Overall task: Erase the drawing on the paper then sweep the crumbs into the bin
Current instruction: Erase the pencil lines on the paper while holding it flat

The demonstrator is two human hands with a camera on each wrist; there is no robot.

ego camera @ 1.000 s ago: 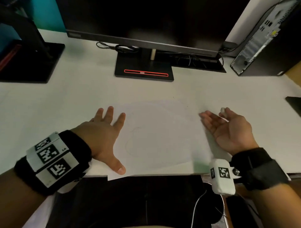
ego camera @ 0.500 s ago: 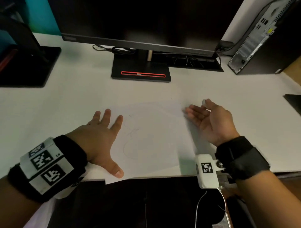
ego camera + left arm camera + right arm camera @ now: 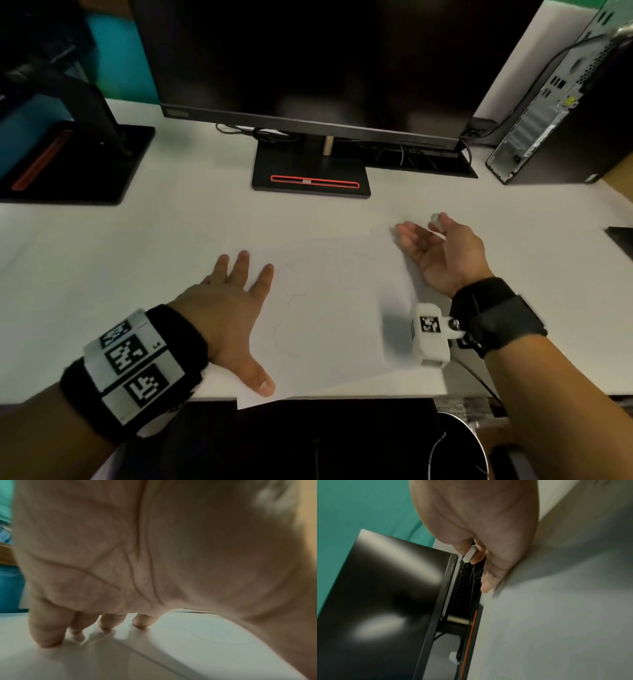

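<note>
Right hand (image 3: 442,253) pinches eraser (image 3: 469,553), pointing toward monitor (image 3: 308,65).

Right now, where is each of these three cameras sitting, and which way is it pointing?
Head: worn on the head, looking down at the desk, paper, monitor; both forearms and hands show.
Left wrist: under the left hand, looking along the palm; fingertips press the paper.
Right wrist: under the right hand, facing the monitor; thumb and finger pinch an eraser.
Shared: head and right wrist both show eraser and monitor.
</note>
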